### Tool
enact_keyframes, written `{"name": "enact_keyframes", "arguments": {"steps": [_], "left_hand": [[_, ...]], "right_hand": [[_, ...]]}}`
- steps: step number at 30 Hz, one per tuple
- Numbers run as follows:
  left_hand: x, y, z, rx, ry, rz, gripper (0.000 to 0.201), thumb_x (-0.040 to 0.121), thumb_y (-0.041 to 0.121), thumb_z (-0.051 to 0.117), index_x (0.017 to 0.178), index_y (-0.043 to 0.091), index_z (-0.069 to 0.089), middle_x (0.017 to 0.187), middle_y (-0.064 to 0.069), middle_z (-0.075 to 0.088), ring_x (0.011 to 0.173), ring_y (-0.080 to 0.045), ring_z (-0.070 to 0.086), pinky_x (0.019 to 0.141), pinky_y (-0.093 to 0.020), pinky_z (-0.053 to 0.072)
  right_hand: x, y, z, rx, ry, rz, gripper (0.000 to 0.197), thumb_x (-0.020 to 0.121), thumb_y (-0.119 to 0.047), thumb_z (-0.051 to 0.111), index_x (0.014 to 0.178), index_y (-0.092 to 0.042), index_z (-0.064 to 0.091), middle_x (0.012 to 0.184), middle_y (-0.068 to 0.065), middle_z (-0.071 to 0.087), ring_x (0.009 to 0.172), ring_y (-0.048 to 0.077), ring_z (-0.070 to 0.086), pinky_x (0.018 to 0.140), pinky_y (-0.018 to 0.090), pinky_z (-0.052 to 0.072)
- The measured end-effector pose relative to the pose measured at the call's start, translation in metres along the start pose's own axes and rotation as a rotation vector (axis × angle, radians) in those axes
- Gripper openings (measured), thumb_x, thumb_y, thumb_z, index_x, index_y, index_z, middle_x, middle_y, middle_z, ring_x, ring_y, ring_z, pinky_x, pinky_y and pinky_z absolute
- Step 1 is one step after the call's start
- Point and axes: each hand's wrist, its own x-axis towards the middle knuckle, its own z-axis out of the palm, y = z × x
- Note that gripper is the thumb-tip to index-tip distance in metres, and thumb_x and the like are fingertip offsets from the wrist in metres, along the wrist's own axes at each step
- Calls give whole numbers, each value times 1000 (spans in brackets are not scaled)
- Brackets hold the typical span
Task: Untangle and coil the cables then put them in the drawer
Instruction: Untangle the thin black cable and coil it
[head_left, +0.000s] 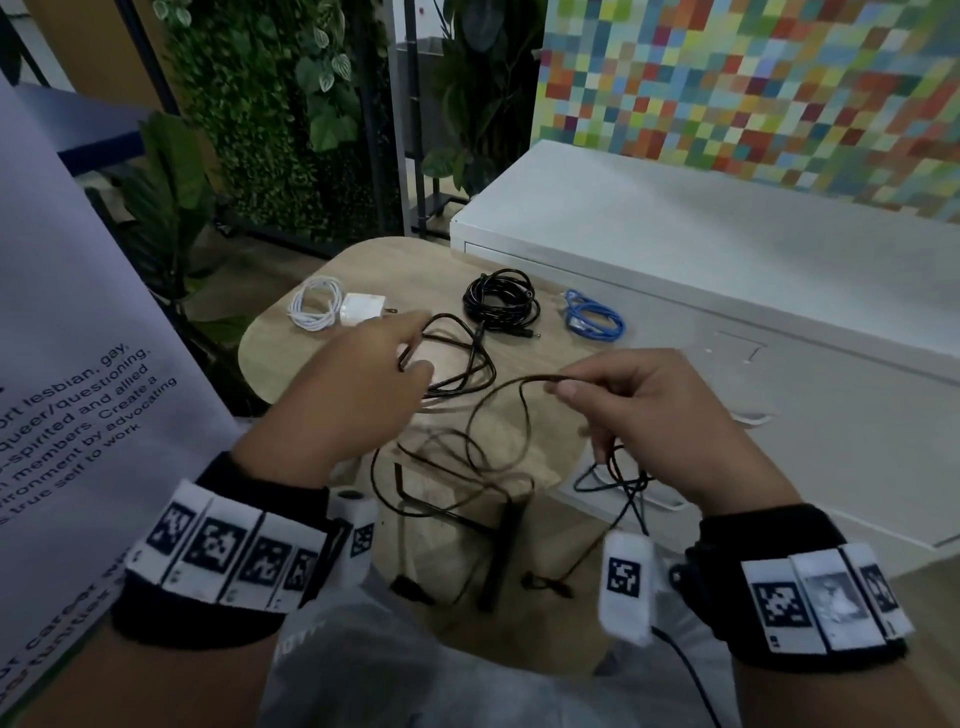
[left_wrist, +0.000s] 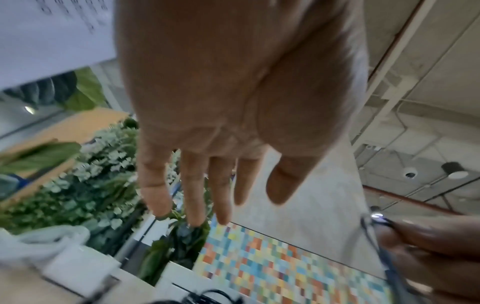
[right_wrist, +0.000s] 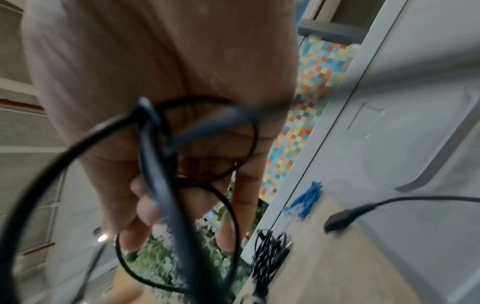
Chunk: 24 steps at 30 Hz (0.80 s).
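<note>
A: What has the right hand (head_left: 670, 410) got?
B: It pinches the thin black cable (head_left: 498, 410), loops gathered in its palm for coiling.
A: The left hand (head_left: 358, 384)?
B: Fingers spread, empty, above the wooden table (head_left: 291, 348), nearing slack beside the black coil (head_left: 501, 301); drawer cabinet (head_left: 779, 322) behind it

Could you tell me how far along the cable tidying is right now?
Done: the white cable, black coil and blue cable lie bundled on the table. In hand: the right hand holds loops of the loose black cable; the left hand is open. Left: finish coiling, then move everything into the drawer, apparently shut.
</note>
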Motion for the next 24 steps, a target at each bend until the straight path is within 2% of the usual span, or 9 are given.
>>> {"name": "enact_keyframes", "arguments": {"steps": [2, 4, 6, 8, 10, 12, 16, 19, 24], "left_hand": [[-9, 22, 11, -186, -33, 94, 53, 97, 31, 56, 150, 33, 51, 136, 15, 63, 124, -7, 58, 108, -30, 43], [-17, 44, 20, -395, -180, 168, 54, 96, 45, 51, 148, 33, 54, 131, 18, 67, 120, 0, 61, 109, -33, 46], [-20, 54, 27, -461, -287, 225, 39, 102, 47, 51, 132, 28, 67, 109, 15, 74, 93, 2, 68, 92, -34, 55], [-19, 53, 27, -411, -276, 261, 28, 105, 42, 54, 110, 26, 75, 79, 9, 69, 68, 2, 58, 70, -29, 49], [-16, 47, 21, -300, -252, 252, 30, 100, 49, 61, 91, 27, 79, 60, 6, 55, 55, -2, 46, 57, -28, 39], [-14, 38, 14, -253, -187, 199, 34, 94, 50, 69, 75, 23, 78, 51, 9, 47, 48, -5, 39, 50, -24, 34], [-11, 24, 11, -296, -17, 163, 41, 92, 42, 74, 61, 18, 64, 48, 12, 44, 47, -5, 38, 47, -20, 32], [-11, 21, 14, -294, -27, 162, 42, 96, 42, 66, 62, 19, 55, 49, 13, 43, 48, -4, 37, 49, -21, 32], [-15, 25, 13, -466, 28, 129, 46, 101, 39, 62, 61, 21, 48, 54, 12, 34, 50, -6, 30, 47, -21, 29]], "right_hand": [[1, -5, 14, 15, -57, -18, 9, 91, -15, 77, 87, -21, 83, 58, 20, 61, 49, 26, 54, 52, 41, 47], [3, -11, 25, 19, -112, -60, 13, 91, -13, 75, 85, -22, 82, 57, 22, 58, 50, 24, 50, 52, 33, 41], [4, -14, 30, 30, -134, -96, 16, 89, -5, 71, 83, -17, 79, 61, 16, 63, 52, 18, 52, 54, 31, 42], [4, -12, 29, 93, -132, -88, 13, 87, 0, 71, 85, -12, 76, 64, 5, 66, 54, 10, 54, 56, 28, 44], [2, -5, 23, 154, -161, -38, 6, 89, -4, 76, 90, -10, 73, 64, 9, 60, 56, 18, 51, 57, 31, 43], [-1, 3, 13, 171, -241, 16, 13, 88, -7, 78, 98, -13, 73, 61, 6, 58, 56, 22, 52, 58, 33, 46], [0, 9, 3, 224, -320, 33, 26, 89, 8, 71, 107, -10, 73, 71, -1, 67, 67, 12, 64, 70, 22, 53], [3, 10, 7, 318, -229, -13, 29, 90, 13, 64, 109, -6, 74, 80, 7, 70, 70, 19, 66, 72, 26, 56], [4, 10, 12, 389, -220, -14, 23, 85, -3, 63, 105, -11, 72, 81, 14, 69, 63, 21, 54, 63, 28, 50]]}}
